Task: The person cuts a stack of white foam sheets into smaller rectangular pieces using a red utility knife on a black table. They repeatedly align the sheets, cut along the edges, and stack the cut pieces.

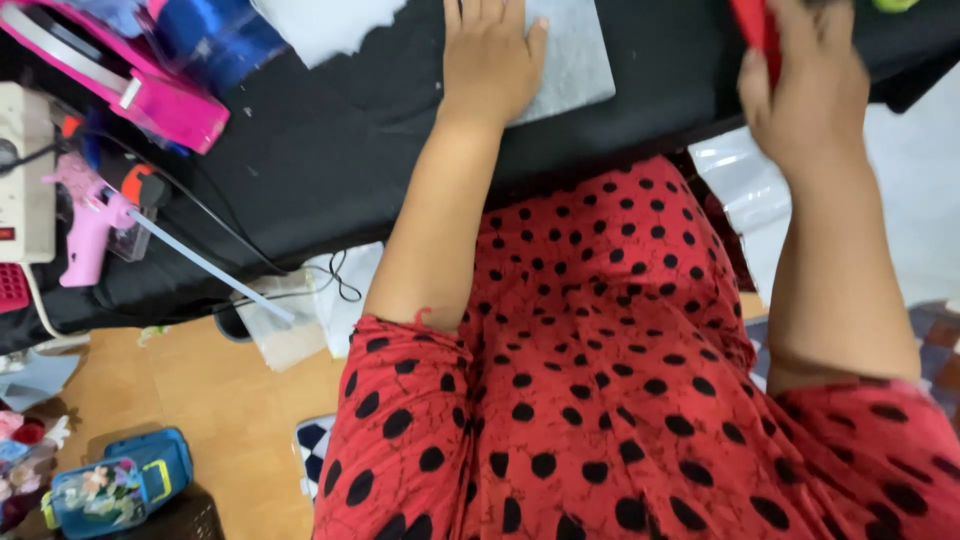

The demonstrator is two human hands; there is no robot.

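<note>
At the far left of the black bench [330, 150] lie a pink tape dispenser [120, 75], a white power strip [25, 175] and a pink glue gun [92, 220] with a clear glue stick [205, 265] jutting toward the bench's near edge; below them, on the wooden floor [225, 410], sits a blue case [120, 485]; further right, the left hand [490, 60] lies flat, fingers spread and together on nothing, pressing down a pale grey felt sheet [575, 60] whose long edge runs away from the person, so the sheet sits directly under and just right of that hand; the right hand [805, 90], well apart from the left, is closed round a red object [755, 25] at the upper edge, mostly cut off, so its kind cannot be told; the left hand is plainly nearer the sheet; nothing stands between the two hands but bare black cloth; a red dotted garment [600, 400] fills the foreground.
</note>
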